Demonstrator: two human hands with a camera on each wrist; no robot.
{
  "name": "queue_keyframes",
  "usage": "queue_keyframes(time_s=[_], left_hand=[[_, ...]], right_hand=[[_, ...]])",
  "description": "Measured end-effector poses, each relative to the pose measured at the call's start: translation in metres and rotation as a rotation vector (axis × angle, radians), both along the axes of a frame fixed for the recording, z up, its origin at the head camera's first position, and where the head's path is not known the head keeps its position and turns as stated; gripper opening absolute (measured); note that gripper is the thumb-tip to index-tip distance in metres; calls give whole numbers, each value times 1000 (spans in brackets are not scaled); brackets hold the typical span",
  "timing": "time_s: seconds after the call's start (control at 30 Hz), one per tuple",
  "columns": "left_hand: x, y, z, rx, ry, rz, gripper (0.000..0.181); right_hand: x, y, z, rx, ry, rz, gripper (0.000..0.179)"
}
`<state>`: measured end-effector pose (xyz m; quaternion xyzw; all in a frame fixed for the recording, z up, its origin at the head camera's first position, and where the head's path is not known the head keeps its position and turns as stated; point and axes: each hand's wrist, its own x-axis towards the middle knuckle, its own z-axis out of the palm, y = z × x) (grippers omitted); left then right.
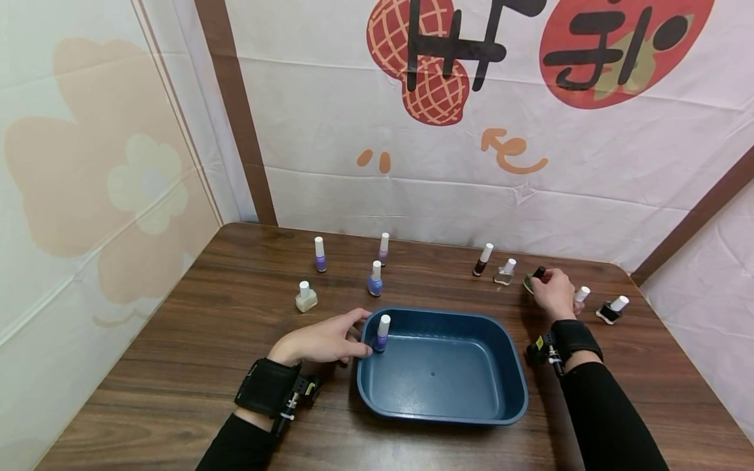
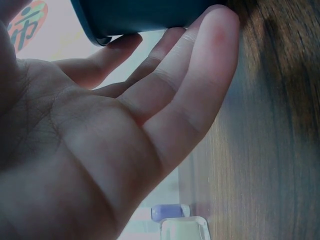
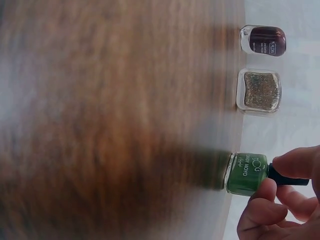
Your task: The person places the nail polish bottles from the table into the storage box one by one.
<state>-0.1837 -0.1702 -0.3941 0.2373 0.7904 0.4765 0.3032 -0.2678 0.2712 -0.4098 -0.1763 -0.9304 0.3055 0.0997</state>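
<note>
Head view: right hand (image 1: 555, 292) pinches a black-capped green glass bottle (image 1: 528, 284); left hand (image 1: 323, 337), unclenched, touches the blue rectangular plastic tub (image 1: 448, 369) to its right.

With our left hand (image 1: 324, 337) we are touching a rectangular blue plastic tray (image 1: 436, 379), where a white-capped purple glass bottle (image 1: 381, 338) is standing. With our right hand (image 1: 555, 294) we are pinching a black-capped green glass bottle (image 1: 528, 283).

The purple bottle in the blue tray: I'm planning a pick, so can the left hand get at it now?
Probably yes: the left hand touches the blue tray close beside the purple bottle, and only the tray's wall seems to stand between; above looks free.
</note>
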Motion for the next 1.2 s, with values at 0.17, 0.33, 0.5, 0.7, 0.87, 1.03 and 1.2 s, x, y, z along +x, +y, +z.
queue_keyframes(time_s=[0.17,0.33,0.5,0.7,0.87,1.03,1.2], left_hand=[[0,1,0,-3,-7,13,52],[0,1,0,-4,-7,12,52],[0,1,-1,-10,-1,12,52],[0,1,-2,-11,1,17,52],[1,1,-2,-4,4,9,52],[2,0,0,10,4,-1,53],[2,0,1,21,7,-7,53]], right_hand=[[0,0,-1,-13,-16,-8,42],[-1,1,-1,-15,-29,-11,41],[0,1,0,-9,-26,-1,39],[0,1,1,-1,-15,8,37],[-1,2,0,0,-36,11,37],[0,2,2,-19,-34,6,40],[1,0,8,-24,7,6,41]])
